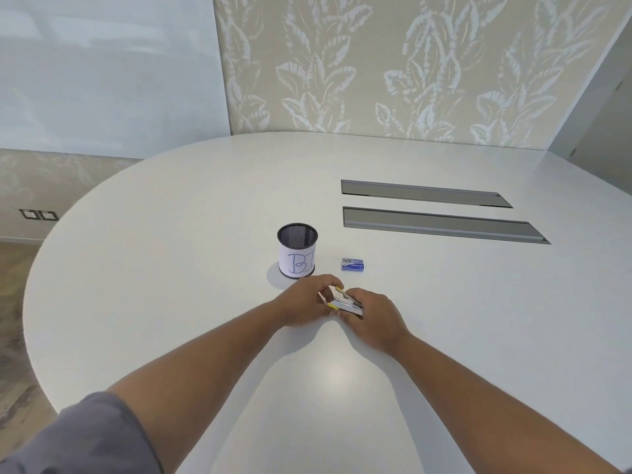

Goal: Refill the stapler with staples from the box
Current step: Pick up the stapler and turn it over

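Observation:
A small stapler (346,302) with yellow tips and a silver metal channel rests low over the white table (171,268), held between both hands. Its top appears swung open, showing the metal rail. My left hand (306,302) grips its left end with fingers curled over it. My right hand (374,318) holds the right end from behind. A small blue staple box (354,264) lies on the table just beyond the hands, slightly to the right, its left end open with grey staples showing. Neither hand touches the box.
A black mesh pen cup (297,250) with a white paper label stands just beyond my left hand. Two long grey cable slots (441,225) are set in the table at the far right. The table's curved edge runs along the left.

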Action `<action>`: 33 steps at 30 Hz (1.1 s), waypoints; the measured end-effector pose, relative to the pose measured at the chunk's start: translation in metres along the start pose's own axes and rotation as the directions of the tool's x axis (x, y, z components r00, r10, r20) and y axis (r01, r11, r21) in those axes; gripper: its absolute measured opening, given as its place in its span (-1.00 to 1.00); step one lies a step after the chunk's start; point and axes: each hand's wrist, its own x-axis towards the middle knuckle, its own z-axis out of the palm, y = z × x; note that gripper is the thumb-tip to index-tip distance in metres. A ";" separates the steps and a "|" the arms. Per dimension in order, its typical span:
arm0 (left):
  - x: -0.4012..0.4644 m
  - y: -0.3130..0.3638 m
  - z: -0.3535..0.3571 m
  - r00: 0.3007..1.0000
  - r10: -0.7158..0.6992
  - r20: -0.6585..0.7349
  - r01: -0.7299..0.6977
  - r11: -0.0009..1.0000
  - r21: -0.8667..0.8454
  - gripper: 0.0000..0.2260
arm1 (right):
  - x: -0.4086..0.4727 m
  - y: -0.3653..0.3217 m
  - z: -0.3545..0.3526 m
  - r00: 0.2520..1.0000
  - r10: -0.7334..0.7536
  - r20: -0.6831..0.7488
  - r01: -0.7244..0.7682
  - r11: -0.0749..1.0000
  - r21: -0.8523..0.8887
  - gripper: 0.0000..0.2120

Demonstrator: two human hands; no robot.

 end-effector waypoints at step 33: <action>-0.004 -0.009 0.014 0.992 -0.116 -0.056 0.090 0.934 -0.346 -0.50 | 0.001 0.007 0.009 0.998 -0.048 -0.039 0.044 0.994 -0.097 -0.65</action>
